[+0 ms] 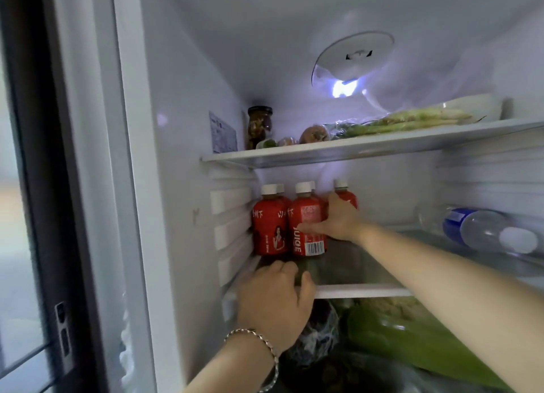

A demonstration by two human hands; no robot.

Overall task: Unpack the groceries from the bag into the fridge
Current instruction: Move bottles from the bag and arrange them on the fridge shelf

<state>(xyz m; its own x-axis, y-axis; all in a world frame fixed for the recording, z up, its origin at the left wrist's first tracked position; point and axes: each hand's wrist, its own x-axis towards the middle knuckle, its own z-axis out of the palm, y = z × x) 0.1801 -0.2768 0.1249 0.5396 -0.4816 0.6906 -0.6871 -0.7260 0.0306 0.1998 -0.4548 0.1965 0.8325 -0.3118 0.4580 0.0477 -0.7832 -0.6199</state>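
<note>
Several red juice bottles (pixel 269 230) with white caps stand in a cluster at the left of the fridge's middle shelf (pixel 362 291). My right hand (pixel 338 220) reaches in from the right. Its fingers wrap the rightmost red bottle (pixel 346 197) and its thumb lies across the front bottle with the barcode (pixel 307 213). My left hand (pixel 276 298), with a bracelet on the wrist, sits lower, fingers curled over the shelf's front edge at the left. No grocery bag is in view.
A clear water bottle with a blue label (pixel 477 226) lies on its side at the right of the same shelf. The upper shelf (pixel 294 155) carries a dark jar (pixel 259 126), round produce, long green stalks (pixel 412 120) and a white bowl (pixel 471 104). Green vegetables (pixel 412 342) fill the space below.
</note>
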